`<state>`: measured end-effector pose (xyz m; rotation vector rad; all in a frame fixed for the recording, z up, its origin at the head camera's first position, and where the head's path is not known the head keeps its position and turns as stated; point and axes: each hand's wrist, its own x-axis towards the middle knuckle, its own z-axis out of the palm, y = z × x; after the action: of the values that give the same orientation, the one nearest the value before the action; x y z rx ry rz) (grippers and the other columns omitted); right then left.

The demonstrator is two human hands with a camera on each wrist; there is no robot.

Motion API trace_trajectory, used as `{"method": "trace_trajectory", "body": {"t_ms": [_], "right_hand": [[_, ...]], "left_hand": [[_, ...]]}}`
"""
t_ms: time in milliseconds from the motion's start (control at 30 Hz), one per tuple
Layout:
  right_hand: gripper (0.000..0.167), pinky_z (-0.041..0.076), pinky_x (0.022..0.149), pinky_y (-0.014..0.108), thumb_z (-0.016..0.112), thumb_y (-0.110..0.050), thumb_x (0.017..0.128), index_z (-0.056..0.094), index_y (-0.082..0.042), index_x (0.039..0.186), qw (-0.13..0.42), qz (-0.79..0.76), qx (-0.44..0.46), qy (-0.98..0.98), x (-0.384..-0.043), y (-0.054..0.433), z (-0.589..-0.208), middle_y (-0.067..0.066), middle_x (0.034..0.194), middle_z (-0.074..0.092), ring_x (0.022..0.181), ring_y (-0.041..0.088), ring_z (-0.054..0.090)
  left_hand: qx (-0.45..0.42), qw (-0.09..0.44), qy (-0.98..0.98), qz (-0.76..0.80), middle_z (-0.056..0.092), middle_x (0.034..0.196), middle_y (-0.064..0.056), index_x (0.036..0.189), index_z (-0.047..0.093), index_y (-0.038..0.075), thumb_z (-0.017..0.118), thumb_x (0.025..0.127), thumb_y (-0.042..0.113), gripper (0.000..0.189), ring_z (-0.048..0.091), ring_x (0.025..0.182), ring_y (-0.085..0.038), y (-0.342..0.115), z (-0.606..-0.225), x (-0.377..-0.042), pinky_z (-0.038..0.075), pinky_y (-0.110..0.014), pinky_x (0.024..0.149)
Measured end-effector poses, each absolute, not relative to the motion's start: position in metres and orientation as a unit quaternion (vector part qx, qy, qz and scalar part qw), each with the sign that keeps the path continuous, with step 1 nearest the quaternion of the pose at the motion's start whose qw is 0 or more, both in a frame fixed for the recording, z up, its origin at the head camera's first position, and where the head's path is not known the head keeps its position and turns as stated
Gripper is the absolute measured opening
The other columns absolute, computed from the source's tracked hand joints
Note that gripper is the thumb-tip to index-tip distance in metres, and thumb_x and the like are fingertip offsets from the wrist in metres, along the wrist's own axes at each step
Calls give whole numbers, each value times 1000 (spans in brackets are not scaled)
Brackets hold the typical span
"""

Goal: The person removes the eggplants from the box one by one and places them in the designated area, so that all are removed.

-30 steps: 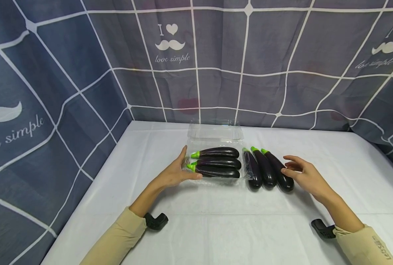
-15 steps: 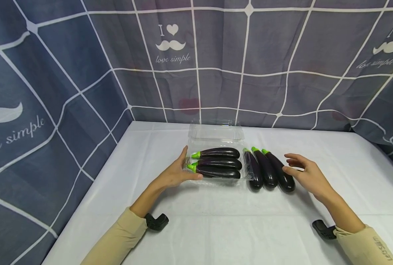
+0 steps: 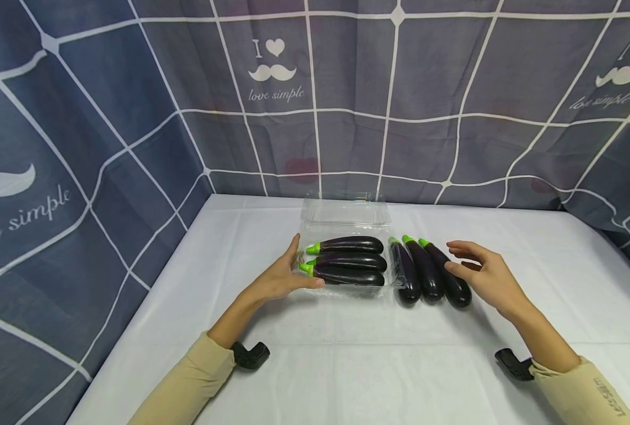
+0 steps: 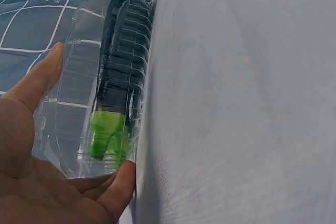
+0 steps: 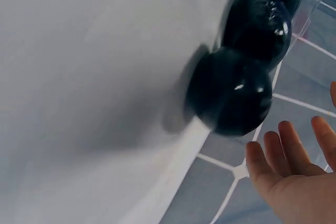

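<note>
holds clear box (image 3: 344, 229) at left end with left hand (image 3: 278, 278), thumb along near wall, fingers at end. shows right hand (image 3: 487, 280) well apart from left, fingers parted and loosely bent, gripping nothing, just beside and partly over rightmost eggplant (image 3: 449, 283); cannot confirm contact.

judged step: steadying box, with right hand ready at loose eggplants. cannot tell whether loading or unloading. judged need for next move: curling right thumb and fingers round rightmost eggplant, with left-hand support against sliding of box. likely to call for firm grip on smooth, glossy skin.

counts three inside box: far eggplant (image 3: 349, 244), middle eggplant (image 3: 349, 261), near eggplant (image 3: 347, 275), side by side, green caps to left. counts three outside, right of box: rightmost as above, centre eggplant (image 3: 423, 271), leftmost eggplant (image 3: 407, 280), green caps pointing away. finds clear plastic overlapping leftmost in view; cannot tell if touching.

counts one lid (image 3: 345, 212), open at far side of box. counts two wrist devices, left device (image 3: 250, 356) and right device (image 3: 514, 365). counts one white table (image 3: 331, 366); beyond, grid-lined curtain (image 3: 352, 77) with three moustache prints (image 3: 272, 72).
</note>
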<state>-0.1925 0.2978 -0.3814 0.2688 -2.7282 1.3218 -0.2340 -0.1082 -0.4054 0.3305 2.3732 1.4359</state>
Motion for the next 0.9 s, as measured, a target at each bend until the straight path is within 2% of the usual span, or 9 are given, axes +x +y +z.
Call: {"method": "trace_trajectory", "body": {"t_ms": [67, 167, 200, 300, 367, 500, 600, 733, 900], "right_hand": [[47, 45, 95, 22, 65, -20, 98, 53, 0, 138, 53, 430, 97, -896, -193, 293, -379, 25, 133, 55, 121, 39, 52], [42, 42, 102, 39, 66, -19, 97, 57, -2, 134, 62, 427, 110, -896, -193, 285, -376, 20, 132, 57, 120, 22, 52], [41, 41, 102, 40, 67, -18, 96, 58, -2, 133, 65, 428, 114, -894, -193, 283, -376, 19, 131, 58, 119, 16, 52], [39, 42, 102, 31, 68, -16, 95, 60, -2, 131, 70, 436, 130, -888, -195, 276, -374, 17, 128, 60, 114, 4, 52], [39, 43, 100, 24, 69, -15, 95, 61, -3, 130, 67, 441, 139, -884, -197, 271, -372, 16, 127, 61, 114, 7, 54], [40, 45, 91, 16, 68, -14, 94, 60, -1, 131, 54, 454, 151, -876, -201, 261, -370, 17, 129, 60, 118, 32, 58], [39, 47, 91, 21, 69, -13, 94, 60, -1, 130, 53, 455, 160, -874, -205, 251, -368, 19, 128, 60, 118, 38, 57], [38, 44, 99, 41, 70, -10, 92, 62, 1, 128, 57, 454, 179, -871, -210, 238, -366, 20, 123, 63, 116, 36, 58], [38, 39, 103, 51, 71, -7, 91, 62, 2, 127, 48, 461, 193, -865, -216, 223, -367, 20, 123, 63, 120, 36, 56]], "left_hand": [[116, 174, 834, 511, 8, 163, -15, 159, -10, 24, 84, 77, 40, 126, 10, 148, -29, -108, -405, -234, 19, -58, 113], [117, 175, 832, 513, 8, 163, -15, 158, -11, 25, 84, 78, 40, 126, 9, 148, -29, -109, -405, -234, 19, -58, 113], [118, 176, 832, 513, 7, 163, -15, 158, -11, 25, 84, 78, 40, 125, 9, 148, -29, -109, -404, -234, 19, -58, 113], [121, 178, 833, 510, 7, 163, -15, 158, -11, 27, 84, 77, 43, 126, 9, 148, -29, -109, -404, -233, 19, -59, 112], [123, 178, 833, 509, 7, 163, -15, 158, -11, 28, 84, 76, 45, 126, 9, 148, -29, -109, -405, -234, 19, -59, 112], [125, 177, 832, 511, 7, 163, -15, 158, -12, 27, 84, 77, 43, 126, 9, 148, -29, -109, -406, -234, 18, -58, 113], [128, 175, 832, 511, 7, 163, -15, 158, -12, 27, 83, 78, 41, 126, 9, 148, -29, -109, -406, -235, 17, -58, 113], [129, 175, 832, 510, 7, 163, -15, 158, -12, 27, 83, 78, 41, 125, 9, 148, -29, -109, -406, -235, 18, -58, 113], [126, 176, 831, 512, 7, 163, -15, 158, -12, 25, 84, 78, 41, 126, 9, 148, -30, -109, -406, -234, 19, -59, 112]]}}
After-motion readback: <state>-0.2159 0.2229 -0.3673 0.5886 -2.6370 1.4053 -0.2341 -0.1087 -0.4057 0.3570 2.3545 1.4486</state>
